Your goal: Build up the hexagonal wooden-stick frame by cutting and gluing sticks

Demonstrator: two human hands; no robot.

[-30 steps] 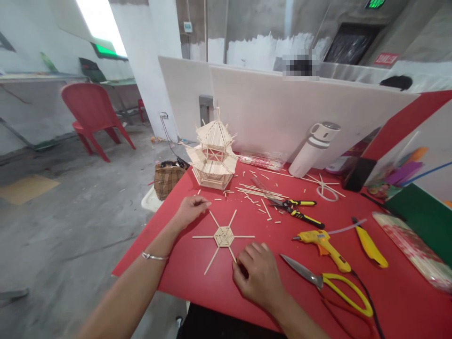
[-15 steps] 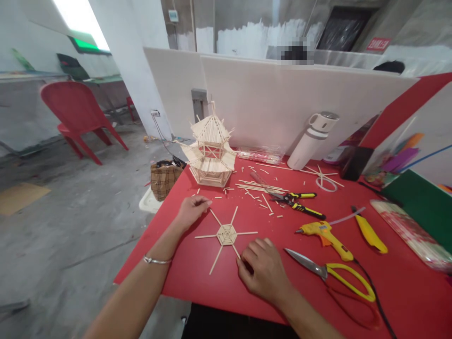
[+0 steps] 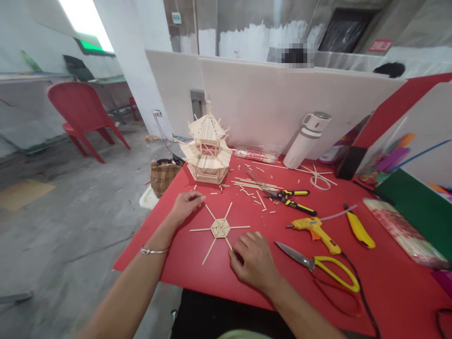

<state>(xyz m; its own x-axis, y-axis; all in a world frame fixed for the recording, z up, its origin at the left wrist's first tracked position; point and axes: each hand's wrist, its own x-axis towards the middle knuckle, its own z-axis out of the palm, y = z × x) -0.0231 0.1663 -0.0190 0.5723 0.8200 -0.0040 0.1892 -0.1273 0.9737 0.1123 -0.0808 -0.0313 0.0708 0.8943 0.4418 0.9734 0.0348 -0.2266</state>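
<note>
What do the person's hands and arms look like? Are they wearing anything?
The left hand and right hand have no gloves, and no sleeves show. A thin, shiny, silver-coloured bangle circles the left wrist. No jewellery shows on the right wrist.

Stick frame (image 3: 220, 228): on the worktop (image 3: 183, 269), between the left hand (image 3: 186, 207) and the right hand (image 3: 252, 260).
Pagoda (image 3: 208, 162): behind the stick frame, near the worktop's left edge.
Pliers (image 3: 282, 194): behind the glue gun (image 3: 320, 232).
Scissors (image 3: 310, 263): before the glue gun, right of the right hand.
Bottle (image 3: 303, 146): right of the pagoda, before the partition (image 3: 264, 103).
</note>
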